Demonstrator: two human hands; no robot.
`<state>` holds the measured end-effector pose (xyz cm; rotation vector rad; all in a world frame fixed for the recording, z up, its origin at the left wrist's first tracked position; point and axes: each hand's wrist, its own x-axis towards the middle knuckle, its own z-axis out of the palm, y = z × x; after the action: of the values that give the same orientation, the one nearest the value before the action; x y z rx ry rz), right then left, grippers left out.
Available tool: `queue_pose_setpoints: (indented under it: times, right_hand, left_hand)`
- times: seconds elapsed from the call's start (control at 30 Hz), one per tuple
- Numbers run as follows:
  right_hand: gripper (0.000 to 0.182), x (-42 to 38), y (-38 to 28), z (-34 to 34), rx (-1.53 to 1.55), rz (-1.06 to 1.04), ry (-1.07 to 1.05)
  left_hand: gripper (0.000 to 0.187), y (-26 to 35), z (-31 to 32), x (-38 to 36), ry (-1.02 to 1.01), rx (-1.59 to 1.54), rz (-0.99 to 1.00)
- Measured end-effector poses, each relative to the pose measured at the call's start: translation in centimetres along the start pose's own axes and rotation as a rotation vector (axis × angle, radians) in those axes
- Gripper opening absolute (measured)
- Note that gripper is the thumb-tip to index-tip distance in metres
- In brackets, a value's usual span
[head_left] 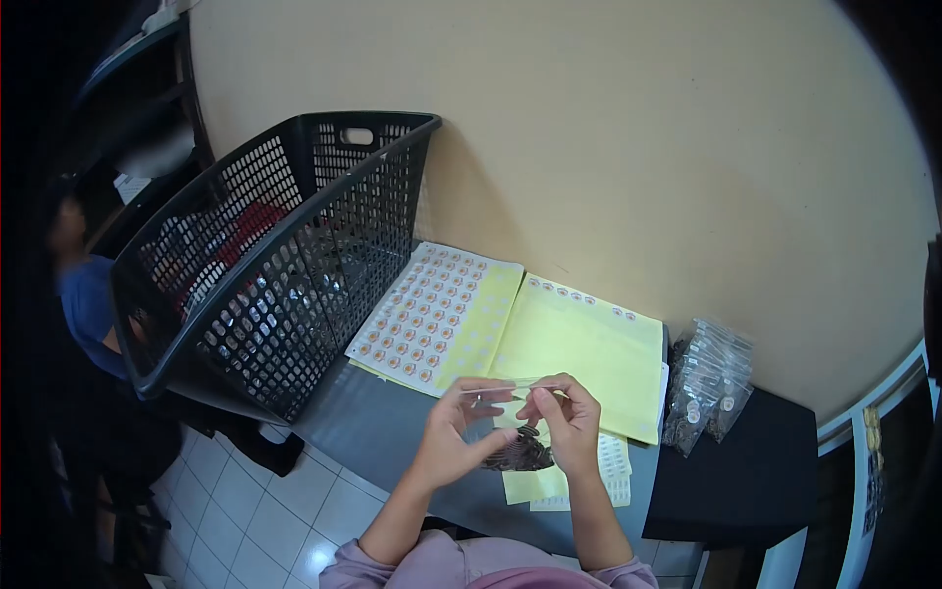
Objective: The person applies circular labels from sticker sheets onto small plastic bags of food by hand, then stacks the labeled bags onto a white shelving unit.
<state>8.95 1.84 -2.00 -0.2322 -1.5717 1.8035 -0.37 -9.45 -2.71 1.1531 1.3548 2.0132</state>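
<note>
A small clear plastic bag (518, 454) with dark contents hangs between my two hands, over the near edge of the sticker sheets. My left hand (461, 429) is curved round the bag's left side, with its thumb against it. My right hand (569, 422) pinches the bag's upper right edge between thumb and fingers. Behind the hands lie a white sheet of round stickers (417, 314) and a yellow backing sheet (589, 348) with a few stickers along its top. Smaller label sheets (613, 471) lie partly under the right wrist.
A tall black basket (324, 211) holding packed items stands on the grey table (343, 417) at the left. Filled clear bags (708, 378) are piled at the right, beside a black surface (751, 471). A person in blue (86, 309) is at the far left.
</note>
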Motion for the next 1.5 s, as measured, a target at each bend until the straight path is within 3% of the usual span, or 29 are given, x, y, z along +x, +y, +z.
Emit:
queue_pose_setpoints:
  times: [0.17,0.67,1.1,1.5]
  right_hand:
    - [0.008,-0.2,0.4,1.0,0.014,-0.02,-0.008]
    - [0.007,0.1,1.2,1.8,-0.094,-0.136,0.118]
    - [0.007,-0.3,1.5,2.8,-0.119,-0.123,0.189]
    - [0.028,-0.8,0.6,2.7,-0.136,-0.087,0.244]
  left_hand:
    - [0.025,0.3,-0.5,1.5,0.12,-0.103,-0.088]
    - [0.039,0.0,-0.1,2.9,0.094,-0.018,-0.003]
    - [0.037,-0.6,-0.4,2.7,0.141,-0.12,-0.038]
    - [0.037,-0.6,-1.4,1.9,0.132,-0.167,-0.032]
